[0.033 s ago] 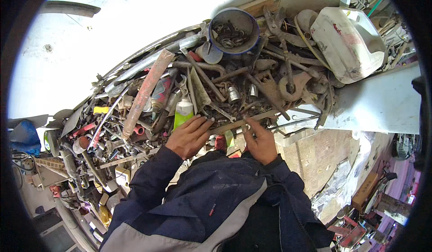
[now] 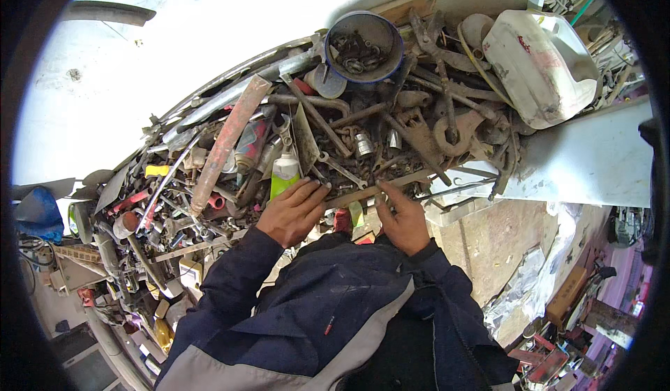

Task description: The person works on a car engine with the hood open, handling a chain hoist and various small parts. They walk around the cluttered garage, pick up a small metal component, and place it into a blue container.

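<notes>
My left hand (image 2: 294, 213) lies with its fingers stretched out over the near edge of a tool-heaped bench. It holds nothing visible. Just beyond its fingers are a green-and-white tube (image 2: 285, 173) and a flat metal plate (image 2: 305, 139). A small open-end wrench (image 2: 343, 170) lies among dark scraps between the two hands. My right hand (image 2: 406, 223) rests at the wooden edge strip (image 2: 412, 179), index finger and thumb extended and apart, its other fingers partly curled. Nothing shows in its grasp. Two shiny sockets (image 2: 363, 145) sit farther in.
A round bucket (image 2: 363, 47) of small metal parts stands at the back of the heap. At the right is a dirty white plastic canister (image 2: 537, 70). A long rusty flat bar (image 2: 229, 146) slants across the left side. Cluttered parts (image 2: 160, 314) lie lower left.
The flat metal plate has shifted slightly left, and more of the small wrench beside it shows. Both hands are almost where they were.
</notes>
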The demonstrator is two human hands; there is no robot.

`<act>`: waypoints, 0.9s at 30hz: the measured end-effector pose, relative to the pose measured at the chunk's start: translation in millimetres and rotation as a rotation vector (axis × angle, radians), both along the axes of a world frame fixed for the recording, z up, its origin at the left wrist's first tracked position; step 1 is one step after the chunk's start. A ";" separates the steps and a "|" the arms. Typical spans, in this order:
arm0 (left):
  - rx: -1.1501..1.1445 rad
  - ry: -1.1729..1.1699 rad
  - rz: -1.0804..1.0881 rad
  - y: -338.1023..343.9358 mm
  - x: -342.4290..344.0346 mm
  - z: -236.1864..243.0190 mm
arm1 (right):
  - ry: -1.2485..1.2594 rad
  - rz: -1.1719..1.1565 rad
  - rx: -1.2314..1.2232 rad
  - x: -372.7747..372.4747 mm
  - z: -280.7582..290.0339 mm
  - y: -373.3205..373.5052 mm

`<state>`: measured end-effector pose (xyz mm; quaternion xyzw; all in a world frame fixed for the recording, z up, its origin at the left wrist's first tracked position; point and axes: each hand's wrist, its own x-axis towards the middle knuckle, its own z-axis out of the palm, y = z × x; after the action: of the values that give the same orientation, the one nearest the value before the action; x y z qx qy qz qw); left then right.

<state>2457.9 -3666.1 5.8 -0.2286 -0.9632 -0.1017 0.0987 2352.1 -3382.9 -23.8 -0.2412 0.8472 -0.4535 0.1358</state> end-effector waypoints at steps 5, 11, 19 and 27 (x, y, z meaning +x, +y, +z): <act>0.014 -0.030 0.036 -8.1 5.7 2.0 | -0.049 0.029 0.042 6.1 1.2 -5.6; 0.140 0.017 -0.019 9.0 -18.0 4.4 | -0.089 0.014 -0.050 23.8 2.6 -0.9; 0.035 -0.067 -0.036 32.6 -42.1 -2.0 | -0.282 -0.185 0.007 33.9 -5.7 42.6; -0.044 -0.126 0.023 24.7 -34.2 7.2 | -0.421 -0.271 0.128 49.6 -50.1 109.1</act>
<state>2423.7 -3641.4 13.0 -0.2129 -0.9720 -0.0936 0.0342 2401.7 -3273.8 -73.8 -0.0169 0.8518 -0.4533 0.2621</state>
